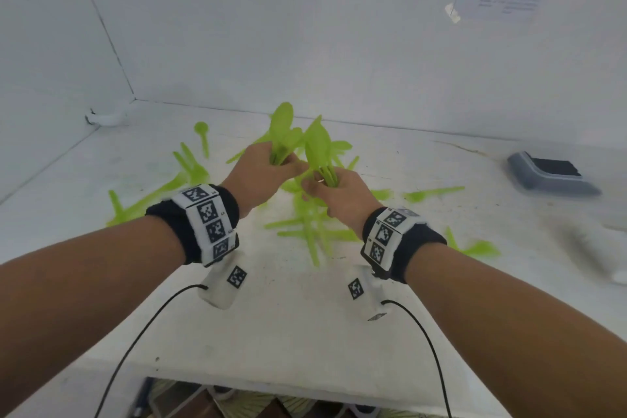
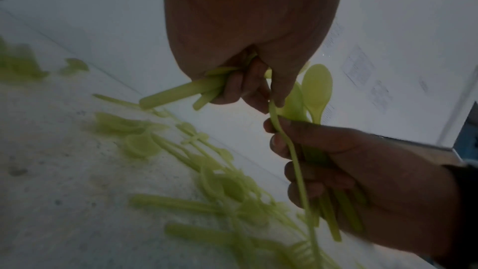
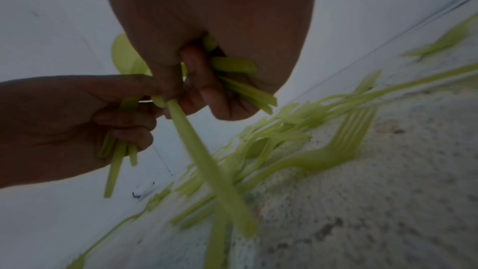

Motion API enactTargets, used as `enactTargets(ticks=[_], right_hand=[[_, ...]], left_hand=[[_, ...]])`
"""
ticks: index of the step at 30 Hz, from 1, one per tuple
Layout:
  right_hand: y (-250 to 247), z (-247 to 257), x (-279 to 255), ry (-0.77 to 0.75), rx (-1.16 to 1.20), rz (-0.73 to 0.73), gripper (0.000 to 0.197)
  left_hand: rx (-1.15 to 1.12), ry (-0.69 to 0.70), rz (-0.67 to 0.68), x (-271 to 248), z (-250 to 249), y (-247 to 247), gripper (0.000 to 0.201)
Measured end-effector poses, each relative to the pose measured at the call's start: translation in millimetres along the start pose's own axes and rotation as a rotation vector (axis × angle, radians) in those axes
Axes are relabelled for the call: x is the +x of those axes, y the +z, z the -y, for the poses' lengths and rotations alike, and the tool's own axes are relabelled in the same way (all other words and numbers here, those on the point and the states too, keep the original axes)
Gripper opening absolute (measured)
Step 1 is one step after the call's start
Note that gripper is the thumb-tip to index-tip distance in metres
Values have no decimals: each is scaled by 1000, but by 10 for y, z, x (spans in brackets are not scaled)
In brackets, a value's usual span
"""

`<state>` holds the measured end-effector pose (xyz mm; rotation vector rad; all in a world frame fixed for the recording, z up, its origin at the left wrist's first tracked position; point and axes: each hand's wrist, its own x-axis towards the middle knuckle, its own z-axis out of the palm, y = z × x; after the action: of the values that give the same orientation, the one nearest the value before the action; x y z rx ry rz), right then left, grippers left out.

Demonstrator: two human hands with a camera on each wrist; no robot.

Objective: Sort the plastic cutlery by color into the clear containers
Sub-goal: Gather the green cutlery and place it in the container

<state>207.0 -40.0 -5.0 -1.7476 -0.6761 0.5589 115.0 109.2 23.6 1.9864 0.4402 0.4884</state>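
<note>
Both hands raised over counter [image 1: 305, 332] ctr, L hand [image 1: 261, 173] & R hand [image 1: 339, 197] each fisted on a green spoon bunch [image 1: 285, 136], touching; loose green cutlery [image 1: 305, 231] scattered 9–3 o'clock.

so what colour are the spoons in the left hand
Lime green spoons, clearest in the head view.

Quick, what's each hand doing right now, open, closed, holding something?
Left hand: closed around a bunch of lime-green plastic spoons.
Right hand: closed around a second bunch of lime-green plastic cutlery.
</note>
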Motion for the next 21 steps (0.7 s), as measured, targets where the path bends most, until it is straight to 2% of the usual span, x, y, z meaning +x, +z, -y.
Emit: enactTargets(ticks=[3, 6, 8, 11, 16, 21], right_hand=[[-90, -61, 22, 83, -47, -131, 6], [-267, -193, 60, 203, -60, -316, 10], [-366, -275, 46, 253, -80, -335, 11], [-475, -351, -8, 286, -160, -304, 13], [-629, -441, -86, 289, -219, -286, 16], [-733, -483, -149, 275, -195, -331, 20]], left_hand=[[12, -51, 3, -14, 17, 101, 38], [299, -157, 67, -32, 187, 131, 46], [564, -213, 187, -47, 324, 173, 51], [724, -205, 275, -19, 431, 293, 51], [606, -282, 232, 103, 408, 473, 27], [486, -435, 193, 164, 227, 581, 33]])
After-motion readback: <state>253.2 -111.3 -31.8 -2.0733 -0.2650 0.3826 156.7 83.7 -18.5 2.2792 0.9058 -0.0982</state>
